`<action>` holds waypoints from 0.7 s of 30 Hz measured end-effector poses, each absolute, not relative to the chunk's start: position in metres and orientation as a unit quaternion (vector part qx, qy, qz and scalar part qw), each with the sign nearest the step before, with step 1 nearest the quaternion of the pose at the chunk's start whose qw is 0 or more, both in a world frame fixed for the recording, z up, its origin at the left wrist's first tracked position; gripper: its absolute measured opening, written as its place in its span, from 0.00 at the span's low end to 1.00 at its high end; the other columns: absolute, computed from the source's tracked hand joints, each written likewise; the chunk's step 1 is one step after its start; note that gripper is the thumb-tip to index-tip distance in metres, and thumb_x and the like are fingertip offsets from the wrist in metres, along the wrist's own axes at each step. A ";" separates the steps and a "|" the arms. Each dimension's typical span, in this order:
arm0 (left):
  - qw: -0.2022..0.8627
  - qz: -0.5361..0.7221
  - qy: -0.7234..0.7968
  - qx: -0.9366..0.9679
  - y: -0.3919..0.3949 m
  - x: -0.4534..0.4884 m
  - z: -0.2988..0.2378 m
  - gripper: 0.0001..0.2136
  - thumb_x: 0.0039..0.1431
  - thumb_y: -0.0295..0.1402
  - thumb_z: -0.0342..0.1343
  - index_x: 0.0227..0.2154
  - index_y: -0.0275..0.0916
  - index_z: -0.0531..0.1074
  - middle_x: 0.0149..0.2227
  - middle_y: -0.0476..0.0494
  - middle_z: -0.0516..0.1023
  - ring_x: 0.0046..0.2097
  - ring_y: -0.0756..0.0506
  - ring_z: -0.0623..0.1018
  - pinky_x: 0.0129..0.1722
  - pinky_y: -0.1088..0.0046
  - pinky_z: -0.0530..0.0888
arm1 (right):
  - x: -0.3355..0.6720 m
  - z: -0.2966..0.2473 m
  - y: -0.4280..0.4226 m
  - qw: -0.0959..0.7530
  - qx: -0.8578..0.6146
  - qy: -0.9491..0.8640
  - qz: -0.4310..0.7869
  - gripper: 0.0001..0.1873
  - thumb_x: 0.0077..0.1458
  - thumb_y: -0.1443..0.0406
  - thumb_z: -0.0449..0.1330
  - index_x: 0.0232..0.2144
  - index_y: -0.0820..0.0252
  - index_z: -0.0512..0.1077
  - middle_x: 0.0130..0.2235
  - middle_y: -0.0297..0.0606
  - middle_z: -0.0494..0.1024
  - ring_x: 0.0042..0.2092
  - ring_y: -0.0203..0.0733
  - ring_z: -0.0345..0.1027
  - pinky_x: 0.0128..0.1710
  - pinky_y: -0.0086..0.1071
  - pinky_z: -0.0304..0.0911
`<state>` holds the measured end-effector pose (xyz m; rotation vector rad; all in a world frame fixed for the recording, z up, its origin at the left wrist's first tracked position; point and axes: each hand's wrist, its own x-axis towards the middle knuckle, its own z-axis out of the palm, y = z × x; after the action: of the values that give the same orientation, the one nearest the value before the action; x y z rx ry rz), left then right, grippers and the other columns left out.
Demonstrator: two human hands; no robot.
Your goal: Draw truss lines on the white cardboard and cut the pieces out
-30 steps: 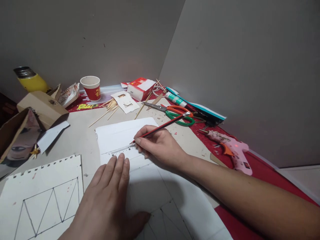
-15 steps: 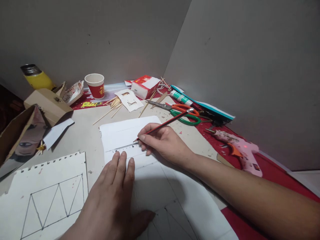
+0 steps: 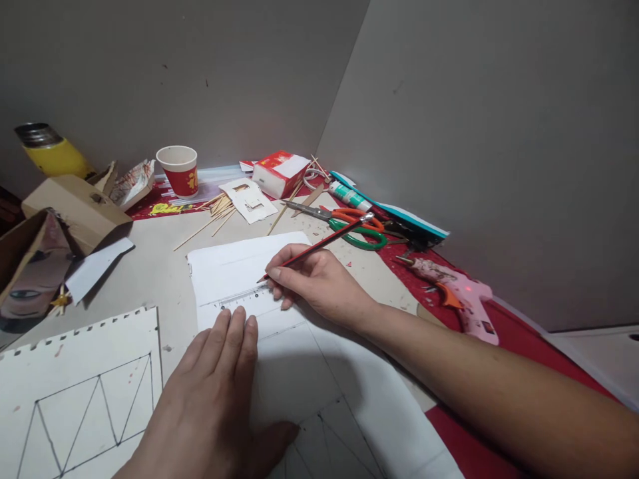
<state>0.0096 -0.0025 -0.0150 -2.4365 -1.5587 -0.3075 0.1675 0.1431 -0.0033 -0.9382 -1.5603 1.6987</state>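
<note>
My right hand [image 3: 314,283] pinches a red pencil [image 3: 319,244], its tip resting at the edge of a clear ruler [image 3: 244,304] that lies across a white sheet of paper [image 3: 239,266]. My left hand [image 3: 214,399] lies flat with fingers stretched out, pressing the ruler and the sheet down from the near side. Faint pencil lines run across the lower part of the sheet.
A notebook page with drawn triangles [image 3: 74,392] lies at the near left. Scissors [image 3: 349,223], a pink glue gun [image 3: 462,296], a glue tube [image 3: 349,196], wooden sticks [image 3: 219,209], a red paper cup [image 3: 180,169], a red box [image 3: 279,173] and cardboard boxes [image 3: 74,209] ring the sheet. Walls stand close behind and to the right.
Both hands stay in place on the ruler and paper; the pencil tip barely shifts. Only the camera view swings slightly right and back left.
</note>
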 end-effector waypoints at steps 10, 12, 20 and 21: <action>0.121 -0.105 -0.533 -0.831 -0.002 0.007 -0.020 0.44 0.47 0.56 0.61 0.59 0.24 0.63 0.59 0.19 0.71 0.56 0.25 0.76 0.45 0.49 0.79 | 0.169 -0.004 0.146 0.334 -0.370 -0.607 0.619 0.07 0.50 0.64 0.62 0.27 0.61 0.69 0.20 0.28 0.69 0.21 0.30 0.60 0.14 0.21 0.56; 0.126 -0.101 -0.530 -0.833 -0.003 0.007 -0.021 0.44 0.48 0.56 0.60 0.59 0.23 0.63 0.60 0.19 0.70 0.57 0.25 0.76 0.45 0.49 0.79 | 0.168 -0.004 0.145 0.334 -0.371 -0.607 0.619 0.07 0.50 0.64 0.62 0.28 0.61 0.69 0.21 0.28 0.70 0.20 0.30 0.61 0.14 0.21 0.56; 0.133 -0.096 -0.527 -0.834 -0.001 0.008 -0.018 0.45 0.48 0.57 0.59 0.59 0.22 0.63 0.59 0.18 0.70 0.55 0.25 0.77 0.44 0.49 0.80 | 0.169 -0.004 0.145 0.325 -0.373 -0.605 0.623 0.07 0.50 0.64 0.63 0.28 0.61 0.69 0.22 0.29 0.72 0.21 0.30 0.63 0.17 0.22 0.60; 0.132 -0.096 -0.529 -0.833 -0.001 0.008 -0.018 0.45 0.48 0.57 0.59 0.59 0.22 0.63 0.59 0.18 0.71 0.55 0.25 0.77 0.43 0.49 0.80 | 0.169 -0.004 0.145 0.326 -0.373 -0.604 0.624 0.07 0.50 0.64 0.63 0.28 0.61 0.69 0.23 0.29 0.72 0.21 0.30 0.63 0.17 0.22 0.60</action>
<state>0.0076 -0.0007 -0.0175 -2.4174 -1.5338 -0.2774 0.1695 0.1451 -0.0036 -0.9765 -1.5843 1.6361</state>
